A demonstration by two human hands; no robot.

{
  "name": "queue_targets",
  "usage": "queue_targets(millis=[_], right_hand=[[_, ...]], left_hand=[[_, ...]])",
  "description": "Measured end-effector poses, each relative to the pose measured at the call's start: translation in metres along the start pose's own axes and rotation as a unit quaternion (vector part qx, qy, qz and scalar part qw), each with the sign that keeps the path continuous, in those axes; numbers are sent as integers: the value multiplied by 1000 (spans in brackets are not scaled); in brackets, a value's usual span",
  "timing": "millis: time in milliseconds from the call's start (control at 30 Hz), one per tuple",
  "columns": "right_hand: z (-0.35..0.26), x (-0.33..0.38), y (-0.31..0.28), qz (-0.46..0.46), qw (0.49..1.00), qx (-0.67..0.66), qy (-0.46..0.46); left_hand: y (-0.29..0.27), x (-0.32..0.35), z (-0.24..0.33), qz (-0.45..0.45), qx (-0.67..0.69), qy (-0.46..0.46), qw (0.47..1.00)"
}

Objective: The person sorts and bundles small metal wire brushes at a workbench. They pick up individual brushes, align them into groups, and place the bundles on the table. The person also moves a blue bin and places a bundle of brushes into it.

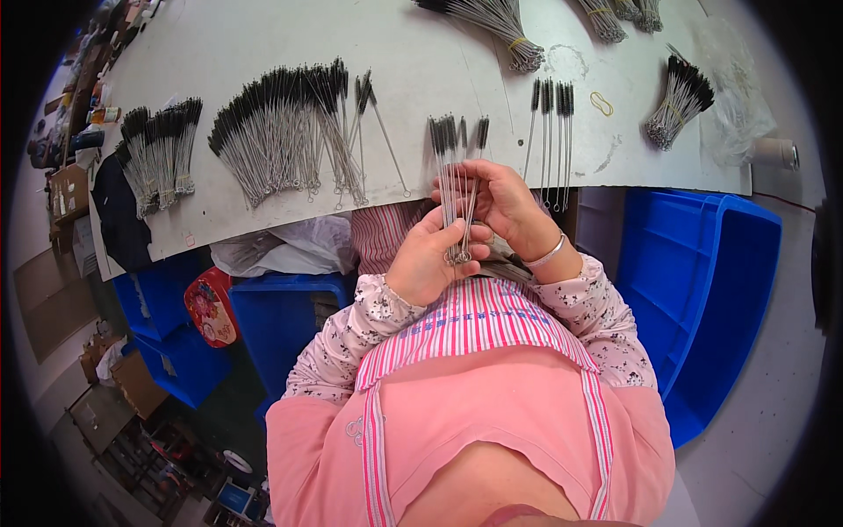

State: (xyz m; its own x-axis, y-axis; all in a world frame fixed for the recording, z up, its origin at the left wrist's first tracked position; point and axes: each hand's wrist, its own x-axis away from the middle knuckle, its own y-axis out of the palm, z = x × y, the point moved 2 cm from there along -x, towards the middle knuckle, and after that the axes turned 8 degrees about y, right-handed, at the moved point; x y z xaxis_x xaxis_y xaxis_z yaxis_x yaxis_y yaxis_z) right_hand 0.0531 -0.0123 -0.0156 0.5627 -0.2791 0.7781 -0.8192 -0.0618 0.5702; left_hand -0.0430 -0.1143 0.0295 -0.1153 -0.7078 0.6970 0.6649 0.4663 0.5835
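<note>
1. Centrally, in the head view, the left hand (430,255), closed, pinches the ringed ends of a small bunch of wire brushes (447,186); the right hand (502,198), half-curled, touches their shafts.
2. Left of the hands: a loose brush heap (285,132), apparently left to bundle.
3. Right: a short brush row (551,145) and loose yellow band (601,104).
4. Farther right: a banded bundle (678,104), seemingly finished; the held bunch shows no band.

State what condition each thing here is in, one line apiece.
Left hand: closed on the held brushes near their looped ends
Right hand: fingers at their wires
Held brushes: slightly fanned, bristles away from the person
Large brush pile: spread out
Right-hand bundle: banded
Loose yellow band: lying flat
Right blue bin: open
Clear plastic: crumpled
</note>
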Motion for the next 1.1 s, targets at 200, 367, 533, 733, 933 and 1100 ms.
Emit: queue_targets(millis=[200, 367, 533, 733, 933, 1100], right_hand=[[5, 5, 1, 67, 993, -5, -98], [-5, 7, 1, 115, 982, -11, -147], [-38, 10, -8, 126, 967, -37, -220], [-109, 34, -54, 240, 869, -136, -412], [-122, 32, -114, 300, 866, 194, -350], [-111, 34, -113, 410, 783, 330, -332]], left_hand=[[-3, -4, -5, -8, 22, 7, 1000], [-3, -3, -8, -33, 37, 12, 999], [4, 2, -4, -64, 13, 18, 998], [2, 6, -6, -54, -2, 16, 998], [3, -2, -10, -44, 35, -6, 998], [7, -6, -9, -20, 20, -25, 999]])
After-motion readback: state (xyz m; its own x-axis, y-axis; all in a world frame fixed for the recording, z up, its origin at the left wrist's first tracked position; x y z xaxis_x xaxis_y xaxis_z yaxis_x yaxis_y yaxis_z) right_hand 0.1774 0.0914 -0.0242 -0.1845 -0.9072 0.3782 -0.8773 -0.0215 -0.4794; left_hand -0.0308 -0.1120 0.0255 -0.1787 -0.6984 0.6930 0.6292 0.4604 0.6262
